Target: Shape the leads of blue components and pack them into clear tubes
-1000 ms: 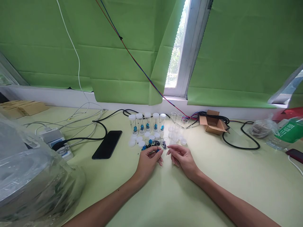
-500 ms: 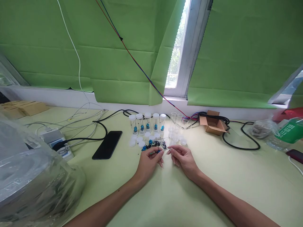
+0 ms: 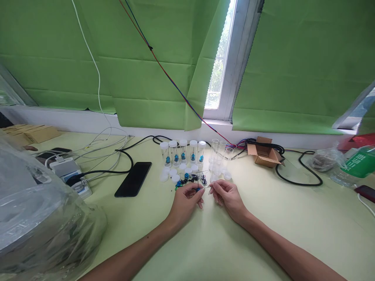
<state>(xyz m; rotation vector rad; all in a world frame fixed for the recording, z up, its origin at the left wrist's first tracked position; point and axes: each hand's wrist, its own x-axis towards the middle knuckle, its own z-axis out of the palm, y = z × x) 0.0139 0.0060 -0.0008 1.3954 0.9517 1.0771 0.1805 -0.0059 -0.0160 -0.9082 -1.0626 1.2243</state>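
From over here left hand (image 3: 184, 199) is pinching a tiny blue part (image 3: 198, 189), right hand (image 3: 227, 193) a thin wire (image 3: 206, 187), in front of clear white-capped tubes (image 3: 183, 150).

loose parts (image 3: 186, 176), tubes (image 3: 193, 151) and cables (image 3: 111, 171) suggest a workshop.

Clear, glossy tubes (image 3: 193, 151); matt plastic caps (image 3: 175, 178); smooth, glossy phone screen (image 3: 133, 179); matt cardboard box (image 3: 265, 158)

Bare tabletop (image 3: 156, 185) is lying passable along the right edge of the black phone (image 3: 133, 179). Farther right, left hand (image 3: 187, 200) and capped tubes (image 3: 183, 151) are blocking; left of it, power strip (image 3: 73, 168) and black cable (image 3: 131, 160) are crowding.
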